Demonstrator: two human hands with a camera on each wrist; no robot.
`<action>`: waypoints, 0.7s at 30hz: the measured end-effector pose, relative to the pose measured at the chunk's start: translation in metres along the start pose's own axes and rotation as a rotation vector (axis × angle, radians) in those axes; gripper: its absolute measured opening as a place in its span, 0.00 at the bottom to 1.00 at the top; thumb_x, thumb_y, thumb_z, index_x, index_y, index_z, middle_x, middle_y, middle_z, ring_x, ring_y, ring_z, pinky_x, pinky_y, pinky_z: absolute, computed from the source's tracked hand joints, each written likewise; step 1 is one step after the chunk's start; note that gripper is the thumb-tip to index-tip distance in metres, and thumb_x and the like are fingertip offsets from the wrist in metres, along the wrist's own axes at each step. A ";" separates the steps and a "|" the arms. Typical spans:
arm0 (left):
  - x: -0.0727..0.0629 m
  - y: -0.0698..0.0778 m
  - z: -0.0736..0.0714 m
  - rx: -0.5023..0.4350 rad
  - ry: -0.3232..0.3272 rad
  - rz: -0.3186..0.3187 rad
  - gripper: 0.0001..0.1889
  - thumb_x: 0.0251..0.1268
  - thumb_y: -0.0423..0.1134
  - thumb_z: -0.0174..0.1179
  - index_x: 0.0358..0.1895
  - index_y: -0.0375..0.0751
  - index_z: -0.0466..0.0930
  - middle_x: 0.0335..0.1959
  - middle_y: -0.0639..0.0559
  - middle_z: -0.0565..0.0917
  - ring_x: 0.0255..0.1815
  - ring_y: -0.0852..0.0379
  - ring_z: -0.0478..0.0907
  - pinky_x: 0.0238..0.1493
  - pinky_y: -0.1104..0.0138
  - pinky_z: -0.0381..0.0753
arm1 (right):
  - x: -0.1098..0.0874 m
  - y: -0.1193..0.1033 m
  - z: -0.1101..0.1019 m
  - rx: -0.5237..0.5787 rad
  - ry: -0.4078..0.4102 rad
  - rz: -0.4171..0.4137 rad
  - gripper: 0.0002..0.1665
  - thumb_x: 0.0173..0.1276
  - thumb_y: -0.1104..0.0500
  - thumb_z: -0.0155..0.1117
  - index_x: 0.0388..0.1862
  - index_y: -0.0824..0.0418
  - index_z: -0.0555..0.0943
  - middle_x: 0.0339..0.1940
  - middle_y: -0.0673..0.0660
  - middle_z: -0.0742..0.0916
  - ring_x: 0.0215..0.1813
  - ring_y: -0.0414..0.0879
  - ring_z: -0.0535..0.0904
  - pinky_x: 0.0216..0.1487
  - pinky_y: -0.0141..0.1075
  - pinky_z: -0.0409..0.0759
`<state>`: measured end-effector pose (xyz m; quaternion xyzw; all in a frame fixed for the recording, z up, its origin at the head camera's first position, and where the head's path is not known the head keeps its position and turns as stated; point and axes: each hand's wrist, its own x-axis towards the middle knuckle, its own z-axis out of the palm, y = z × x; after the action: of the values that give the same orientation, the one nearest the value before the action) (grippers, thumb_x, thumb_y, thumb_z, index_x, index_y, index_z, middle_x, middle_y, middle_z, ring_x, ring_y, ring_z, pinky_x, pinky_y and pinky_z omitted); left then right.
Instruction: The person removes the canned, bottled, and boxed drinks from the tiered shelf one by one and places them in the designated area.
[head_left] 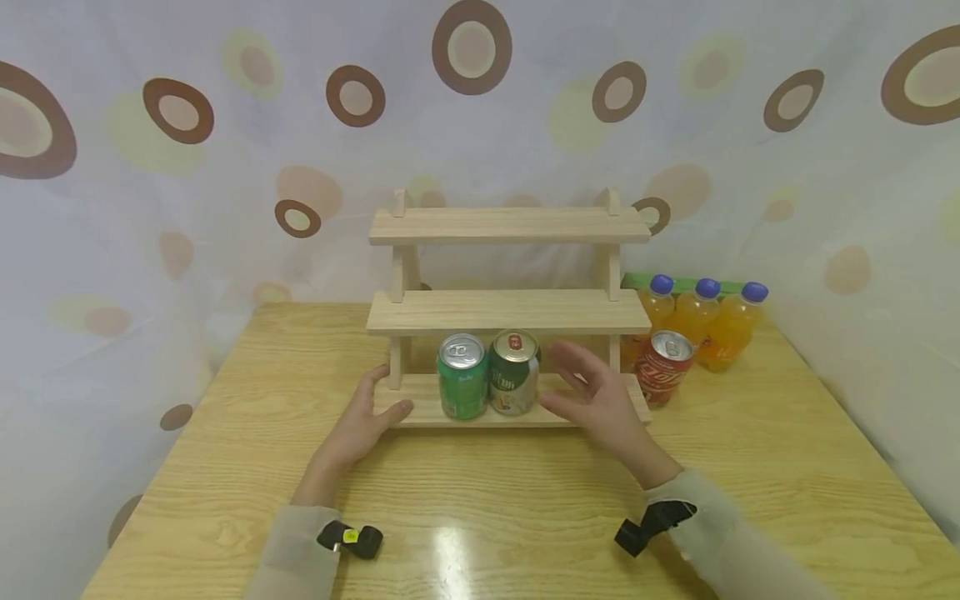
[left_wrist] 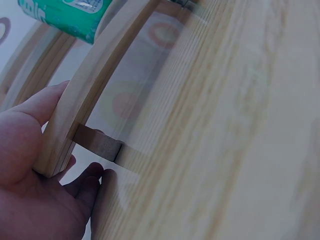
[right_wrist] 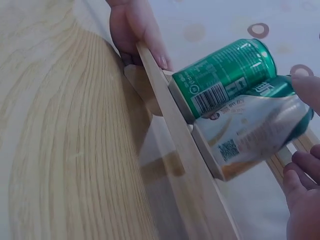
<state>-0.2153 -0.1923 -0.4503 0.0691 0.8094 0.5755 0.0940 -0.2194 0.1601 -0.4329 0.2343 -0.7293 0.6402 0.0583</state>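
A three-tier wooden shelf stands on the table. On its bottom tier, a green can and a green-and-white can stand upright side by side. My left hand grips the left end of the bottom board; in the left wrist view, the thumb lies over the board and the other fingers are below it. Just right of the green-and-white can is my right hand, its fingers spread and relaxed with nothing held.
Right of the shelf, a red can stands on the table. Behind it are three orange-drink bottles with blue caps, and a green strip shows behind them. A patterned curtain hangs at the back.
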 end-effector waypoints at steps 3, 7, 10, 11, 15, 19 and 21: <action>0.000 0.000 -0.001 -0.004 0.002 -0.005 0.39 0.73 0.42 0.59 0.77 0.41 0.44 0.76 0.37 0.53 0.78 0.40 0.43 0.73 0.41 0.41 | 0.006 0.000 0.009 0.001 -0.009 0.017 0.45 0.57 0.71 0.75 0.72 0.68 0.65 0.69 0.63 0.73 0.71 0.56 0.67 0.68 0.34 0.66; -0.001 -0.001 -0.001 -0.003 0.007 -0.010 0.39 0.73 0.42 0.59 0.77 0.41 0.44 0.76 0.37 0.53 0.78 0.40 0.42 0.73 0.40 0.41 | 0.016 0.003 0.019 -0.015 -0.037 0.018 0.48 0.56 0.68 0.76 0.74 0.63 0.64 0.70 0.60 0.73 0.71 0.54 0.67 0.70 0.39 0.65; -0.001 -0.002 -0.001 -0.007 0.007 -0.015 0.39 0.73 0.42 0.59 0.77 0.41 0.45 0.76 0.37 0.52 0.78 0.40 0.41 0.73 0.40 0.41 | 0.020 0.005 0.024 -0.064 -0.054 0.027 0.49 0.56 0.65 0.78 0.74 0.59 0.64 0.69 0.59 0.75 0.70 0.54 0.68 0.70 0.44 0.65; -0.001 -0.002 -0.001 -0.009 0.004 -0.015 0.39 0.73 0.42 0.59 0.77 0.41 0.45 0.77 0.37 0.51 0.78 0.40 0.41 0.73 0.41 0.41 | 0.021 0.006 0.026 -0.086 -0.053 0.035 0.49 0.56 0.63 0.78 0.74 0.58 0.65 0.68 0.58 0.75 0.70 0.54 0.68 0.70 0.46 0.65; 0.002 -0.006 -0.001 -0.013 0.001 -0.006 0.39 0.73 0.43 0.59 0.77 0.42 0.44 0.77 0.38 0.50 0.79 0.40 0.40 0.73 0.40 0.41 | 0.024 0.005 0.030 -0.139 -0.021 0.064 0.46 0.55 0.59 0.80 0.72 0.55 0.69 0.65 0.56 0.78 0.67 0.52 0.71 0.68 0.48 0.68; 0.008 -0.017 0.000 -0.027 0.008 0.017 0.40 0.72 0.44 0.60 0.77 0.44 0.45 0.77 0.39 0.51 0.79 0.41 0.40 0.73 0.40 0.40 | 0.024 0.005 0.029 -0.164 0.024 0.069 0.42 0.55 0.57 0.80 0.68 0.53 0.73 0.61 0.53 0.80 0.63 0.50 0.75 0.65 0.46 0.72; 0.012 -0.024 -0.001 -0.023 0.012 0.028 0.40 0.71 0.46 0.60 0.77 0.46 0.46 0.76 0.40 0.52 0.79 0.41 0.41 0.73 0.40 0.40 | 0.022 0.005 0.027 -0.173 0.038 0.075 0.42 0.53 0.55 0.81 0.67 0.52 0.74 0.59 0.52 0.81 0.61 0.49 0.76 0.63 0.44 0.74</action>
<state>-0.2268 -0.1983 -0.4735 0.0756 0.8024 0.5863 0.0818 -0.2354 0.1290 -0.4338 0.1887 -0.7888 0.5809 0.0684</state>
